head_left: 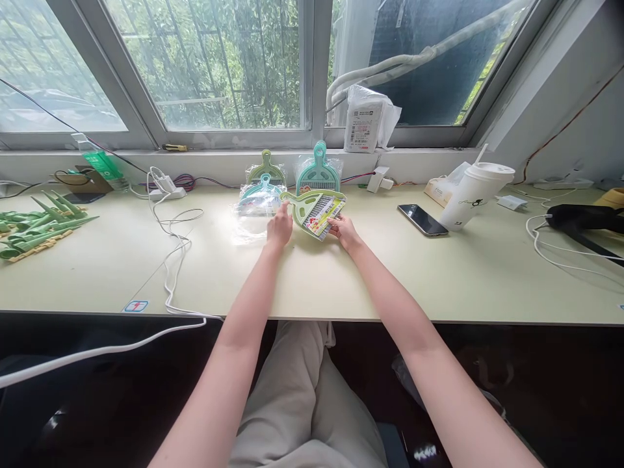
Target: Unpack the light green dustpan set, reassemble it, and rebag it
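Observation:
A small light-green dustpan point(303, 207) with a brush and a printed label card point(324, 220) is tilted above the table. My left hand point(280, 227) closes on its handle end at the left. My right hand point(345, 233) pinches the lower right edge by the label. Just behind it, a turquoise dustpan set point(319, 170) in clear wrap leans on the wall. An olive-green dustpan set point(266, 169) leans to its left. In front of that one lies another turquoise dustpan point(263, 188) in shiny plastic wrap, close to my left hand.
White cables point(178, 240) run across the table point(209, 279) at left, near green folded pieces point(43, 224) and a bottle point(104, 162). On the right are a phone point(422, 220), a white cup point(480, 195) with a straw, and a tissue pack point(446, 185). A wrapped box point(365, 120) stands on the sill.

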A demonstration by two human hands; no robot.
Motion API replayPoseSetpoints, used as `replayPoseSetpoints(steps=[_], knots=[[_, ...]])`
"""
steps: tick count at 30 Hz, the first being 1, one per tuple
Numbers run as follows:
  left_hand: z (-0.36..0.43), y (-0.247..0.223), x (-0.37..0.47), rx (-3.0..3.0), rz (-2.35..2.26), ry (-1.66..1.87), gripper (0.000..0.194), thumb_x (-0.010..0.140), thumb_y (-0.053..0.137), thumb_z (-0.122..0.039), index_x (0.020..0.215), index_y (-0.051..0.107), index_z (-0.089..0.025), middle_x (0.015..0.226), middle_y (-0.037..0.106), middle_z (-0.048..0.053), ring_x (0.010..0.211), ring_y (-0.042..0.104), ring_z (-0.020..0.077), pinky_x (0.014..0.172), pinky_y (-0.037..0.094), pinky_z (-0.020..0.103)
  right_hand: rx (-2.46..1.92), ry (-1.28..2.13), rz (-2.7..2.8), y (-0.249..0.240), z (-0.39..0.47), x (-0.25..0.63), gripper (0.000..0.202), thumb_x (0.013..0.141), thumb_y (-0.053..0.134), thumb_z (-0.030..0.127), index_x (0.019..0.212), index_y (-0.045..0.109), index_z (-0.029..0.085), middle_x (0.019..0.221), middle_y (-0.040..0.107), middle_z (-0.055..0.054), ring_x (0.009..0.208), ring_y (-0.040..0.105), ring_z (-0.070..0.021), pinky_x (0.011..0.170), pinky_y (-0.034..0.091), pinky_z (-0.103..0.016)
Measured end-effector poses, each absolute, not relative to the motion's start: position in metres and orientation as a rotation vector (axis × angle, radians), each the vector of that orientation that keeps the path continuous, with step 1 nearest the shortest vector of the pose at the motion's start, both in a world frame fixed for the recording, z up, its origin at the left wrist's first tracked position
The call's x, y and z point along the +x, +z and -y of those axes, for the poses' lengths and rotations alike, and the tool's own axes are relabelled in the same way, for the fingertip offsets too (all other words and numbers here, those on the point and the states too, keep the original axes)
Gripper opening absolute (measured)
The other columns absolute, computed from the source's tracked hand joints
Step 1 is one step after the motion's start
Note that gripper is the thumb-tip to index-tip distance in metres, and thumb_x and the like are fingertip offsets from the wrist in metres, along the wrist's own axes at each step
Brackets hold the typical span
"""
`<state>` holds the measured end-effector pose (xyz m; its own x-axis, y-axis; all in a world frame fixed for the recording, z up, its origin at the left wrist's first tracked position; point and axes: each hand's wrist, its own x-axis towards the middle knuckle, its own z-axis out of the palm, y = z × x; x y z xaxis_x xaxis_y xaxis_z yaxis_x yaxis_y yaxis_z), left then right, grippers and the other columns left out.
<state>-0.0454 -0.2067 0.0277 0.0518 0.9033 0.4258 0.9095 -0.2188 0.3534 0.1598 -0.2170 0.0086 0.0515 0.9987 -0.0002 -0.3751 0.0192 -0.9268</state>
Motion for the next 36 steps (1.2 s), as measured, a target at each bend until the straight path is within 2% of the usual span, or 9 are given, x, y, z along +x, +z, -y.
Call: replayPoseSetpoints(steps=[3, 6, 8, 10, 13, 17, 21, 27, 36], knots=[[0.208, 0.031, -0.044, -2.238, 2.044, -0.970, 0.045, 0.100, 0.027, -0.027, 0.143, 0.039, -0.022, 0.127, 0.065, 0.010, 0.111, 0.064, 0.0242, 0.096, 0.048, 0.036, -0.934, 1.323, 0.894, 0.008, 0.216, 0.160, 0.015, 0.086, 0.059, 0.005, 0.092, 0.064, 0.017, 0.088, 0.076, -0.001, 0.075, 0.073, -0.0132, 0.082, 0.062, -0.030], [0.207, 0.031, -0.048, -2.086, 2.101, -0.935, 0.044, 0.098, 0.030, -0.020, 0.139, 0.045, -0.019, 0.125, 0.066, 0.012, 0.123, 0.057, 0.0243, 0.114, 0.034, 0.042, -0.938, 1.325, 0.899, 0.008, 0.216, 0.160, 0.015, 0.086, 0.059, 0.005, 0.093, 0.064, 0.018, 0.089, 0.076, -0.002, 0.076, 0.073, -0.0133, 0.082, 0.062, -0.030], [0.204, 0.028, -0.051, -1.956, 2.150, -0.858, 0.048, 0.092, 0.041, -0.017, 0.140, 0.046, -0.017, 0.143, 0.054, 0.015, 0.140, 0.041, 0.0272, 0.121, 0.018, 0.050, -0.938, 1.328, 0.902, 0.008, 0.217, 0.159, 0.015, 0.085, 0.059, 0.006, 0.093, 0.064, 0.018, 0.089, 0.077, -0.002, 0.076, 0.073, -0.0135, 0.082, 0.062, -0.030], [0.200, 0.024, -0.055, -1.866, 2.253, -0.767, 0.057, 0.087, 0.050, -0.018, 0.144, 0.042, -0.016, 0.157, 0.034, 0.017, 0.150, 0.022, 0.0332, 0.121, 0.010, 0.059, -0.938, 1.334, 0.905, 0.009, 0.217, 0.159, 0.016, 0.085, 0.060, 0.006, 0.093, 0.064, 0.018, 0.089, 0.077, -0.002, 0.076, 0.074, -0.0138, 0.082, 0.062, -0.030], [0.194, 0.017, -0.058, -1.910, 2.411, -0.640, 0.064, 0.086, 0.052, -0.018, 0.148, 0.037, -0.015, 0.161, 0.023, 0.021, 0.150, 0.017, 0.0384, 0.118, 0.016, 0.062, -0.943, 1.341, 0.910, 0.008, 0.217, 0.159, 0.015, 0.085, 0.060, 0.006, 0.094, 0.064, 0.018, 0.089, 0.077, -0.002, 0.075, 0.073, -0.0137, 0.080, 0.063, -0.030], [0.193, 0.017, -0.057, -2.068, 2.410, -0.522, 0.058, 0.089, 0.042, -0.011, 0.147, 0.042, -0.013, 0.161, 0.023, 0.022, 0.148, 0.026, 0.0351, 0.118, 0.025, 0.050, -0.944, 1.345, 0.915, 0.007, 0.216, 0.159, 0.015, 0.084, 0.060, 0.006, 0.093, 0.064, 0.018, 0.087, 0.076, -0.002, 0.074, 0.073, -0.0135, 0.078, 0.063, -0.029], [0.196, 0.021, -0.054, -2.110, 2.368, -0.451, 0.052, 0.088, 0.041, -0.007, 0.138, 0.052, -0.006, 0.159, 0.025, 0.024, 0.146, 0.031, 0.0335, 0.117, 0.030, 0.044, -0.941, 1.351, 0.927, 0.007, 0.216, 0.159, 0.015, 0.084, 0.060, 0.006, 0.094, 0.064, 0.017, 0.089, 0.077, -0.002, 0.075, 0.073, -0.0137, 0.079, 0.063, -0.029], [0.197, 0.020, -0.053, -2.168, 2.210, -0.560, 0.056, 0.084, 0.040, -0.003, 0.139, 0.051, -0.006, 0.158, 0.033, 0.018, 0.144, 0.036, 0.0276, 0.115, 0.035, 0.039, -0.934, 1.359, 0.945, 0.006, 0.216, 0.159, 0.017, 0.083, 0.061, 0.007, 0.095, 0.065, 0.018, 0.090, 0.077, -0.002, 0.076, 0.074, -0.0141, 0.077, 0.063, -0.029], [0.195, 0.021, -0.052, -2.138, 2.140, -0.659, 0.065, 0.082, 0.033, 0.001, 0.146, 0.044, -0.008, 0.158, 0.036, 0.011, 0.139, 0.041, 0.0276, 0.109, 0.041, 0.040, -0.960, 1.359, 0.935, 0.006, 0.215, 0.159, 0.016, 0.082, 0.062, 0.006, 0.093, 0.065, 0.017, 0.090, 0.077, -0.003, 0.075, 0.074, -0.0136, 0.079, 0.062, -0.029]])
